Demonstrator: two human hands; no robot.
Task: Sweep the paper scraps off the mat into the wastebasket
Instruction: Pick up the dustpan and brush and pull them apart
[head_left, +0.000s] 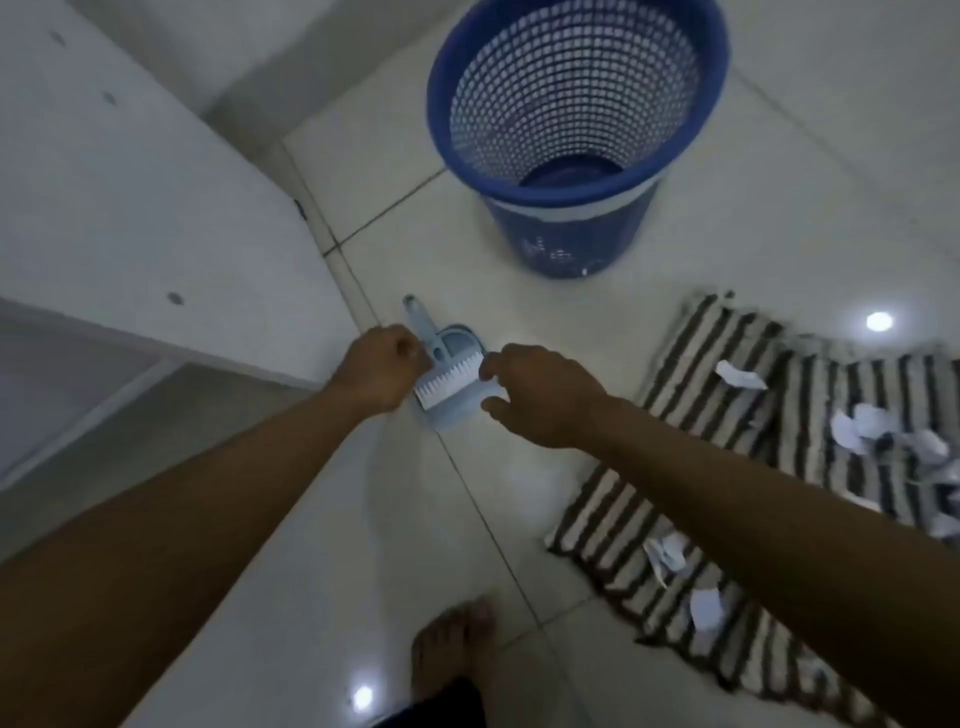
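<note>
White paper scraps (852, 423) lay scattered on the striped mat (701, 374) at four o'clock. The blue mesh wastebasket (571, 234) stood upright at twelve. A white-bristled brush (449, 382) rested on the pale dustpan (457, 340) at centre.

Glossy pale floor tiles (395, 519) are gleaming under the right hand (540, 395), perforated blue plastic wastebasket (571, 195) beyond it, coarse striped cloth mat (691, 364) rightward.

Left hand (382, 366): fingers curled, arm stretched forward.
Right hand (540, 395): palm down, fingers loosely bent, thumb apart.
</note>
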